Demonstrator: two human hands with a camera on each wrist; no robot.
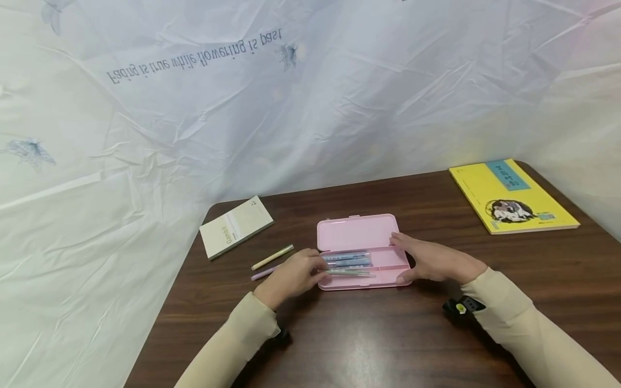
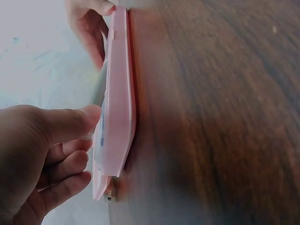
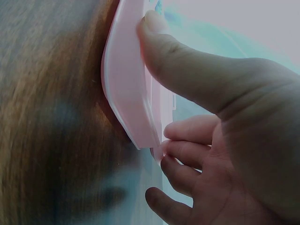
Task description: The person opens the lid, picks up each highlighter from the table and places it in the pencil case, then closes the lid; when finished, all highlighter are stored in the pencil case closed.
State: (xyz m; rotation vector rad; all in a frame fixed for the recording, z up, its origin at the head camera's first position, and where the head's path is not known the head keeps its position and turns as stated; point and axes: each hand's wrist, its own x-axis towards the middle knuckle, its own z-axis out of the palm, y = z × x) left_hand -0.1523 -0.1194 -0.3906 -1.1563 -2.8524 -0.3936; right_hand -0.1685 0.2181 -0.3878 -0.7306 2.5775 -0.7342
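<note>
- Cream covers the notepad (image 1: 236, 227) lettered "Gambit", lying askew at the left edge of the dark wood-grain table (image 1: 359, 345).
- Yellow pen (image 1: 273, 257), slanting on the bare wood right of the notepad; a purple pen (image 1: 264, 272) lies just beside it, partly hidden by the left hand (image 1: 298, 271).
- That hand's thumb and fingers pinch the left end of a green pen (image 1: 351, 273), pale and slim, whose other end reaches over the case's front compartment; whether it touches the floor there, I cannot tell.
- Pink pencil case (image 1: 395, 256), mid-table between the hands: shallow, glossy, plastic-looking, with rounded corners. Its plain lid (image 1: 359, 231) is folded back, a small tab at the far edge. A lengthwise divider splits the tray, and a short crosswise one parts the front strip. Blue pens (image 1: 346, 262) lie side by side in the rear compartment, toward its left.
- Right hand (image 1: 432, 260), spread wide at the case's right end, thumb on the near rim, fingers loosely extended by the lid.
- Yellow book (image 1: 514, 196), blue title panel and dark illustration, far right.
</note>
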